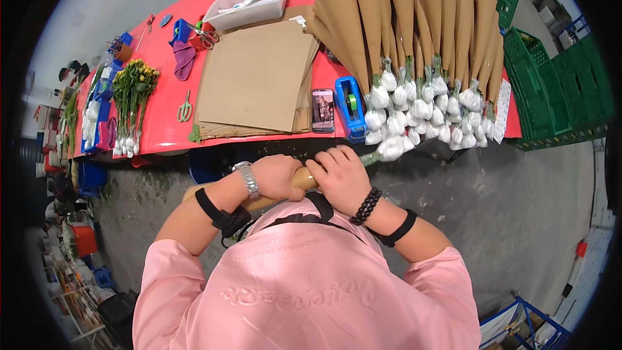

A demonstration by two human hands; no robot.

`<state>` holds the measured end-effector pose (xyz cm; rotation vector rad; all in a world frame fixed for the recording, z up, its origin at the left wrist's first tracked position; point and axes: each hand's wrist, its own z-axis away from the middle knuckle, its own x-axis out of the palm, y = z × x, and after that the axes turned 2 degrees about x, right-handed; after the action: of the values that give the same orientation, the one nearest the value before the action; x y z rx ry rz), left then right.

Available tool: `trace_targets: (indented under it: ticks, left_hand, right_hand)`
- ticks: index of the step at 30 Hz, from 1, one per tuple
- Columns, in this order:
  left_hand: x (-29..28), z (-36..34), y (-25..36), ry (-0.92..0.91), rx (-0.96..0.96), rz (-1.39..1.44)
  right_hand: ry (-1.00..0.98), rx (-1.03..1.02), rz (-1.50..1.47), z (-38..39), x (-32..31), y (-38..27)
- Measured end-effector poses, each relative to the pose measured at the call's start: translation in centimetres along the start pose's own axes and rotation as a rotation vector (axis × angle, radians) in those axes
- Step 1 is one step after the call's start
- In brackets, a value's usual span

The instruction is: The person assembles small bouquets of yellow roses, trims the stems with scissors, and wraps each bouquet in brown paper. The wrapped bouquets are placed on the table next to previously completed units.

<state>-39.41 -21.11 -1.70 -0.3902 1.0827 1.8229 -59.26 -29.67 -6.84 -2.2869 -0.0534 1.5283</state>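
Observation:
In front of my chest I hold a paper-wrapped flower bunch (pixel 303 179) lying crosswise. My left hand (pixel 276 176) is closed round the brown paper. My right hand (pixel 342 179) is wrapped round it farther right, close beside the left. Green stems (pixel 370 158) come out past my right hand, and the white-wrapped stem end (pixel 391 148) points right, near the table edge. The blooms are hidden in the paper. Beyond my right hand stand a blue tape dispenser (pixel 350 109) and a phone (pixel 323 110). Brown paper sheets (pixel 253 78) lie stacked beyond my left hand.
Several finished paper cones (pixel 402 6) with white-wrapped ends lie on the red table (pixel 162 116) at right. Farther left are green-handled scissors (pixel 185 109), yellow flowers (pixel 135 81) and a clear bin (pixel 246 5). Green crates (pixel 538 91) stand at the right; a blue bin (pixel 204 167) sits below the table.

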Motion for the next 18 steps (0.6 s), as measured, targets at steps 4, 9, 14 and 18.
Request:
trace_targets:
  ticks: [4,9,14,18]
  left_hand:
    - [0.6,0.3,2.4,0.266,0.078,-0.469]
    - [-1.5,3.2,4.6,0.911,0.501,-0.302]
    - [-0.6,9.1,-0.1,0.989,0.245,0.428]
    - [1.5,9.9,-2.6,0.507,-0.017,0.916]
  right_hand:
    - [-0.284,0.370,-0.076,2.3,0.1,1.6]
    - [-0.063,0.532,-0.174,6.5,0.7,4.5]
    - [0.105,0.668,-0.210,12.0,1.5,5.6]
    - [0.327,0.692,-0.322,14.7,2.8,5.6]
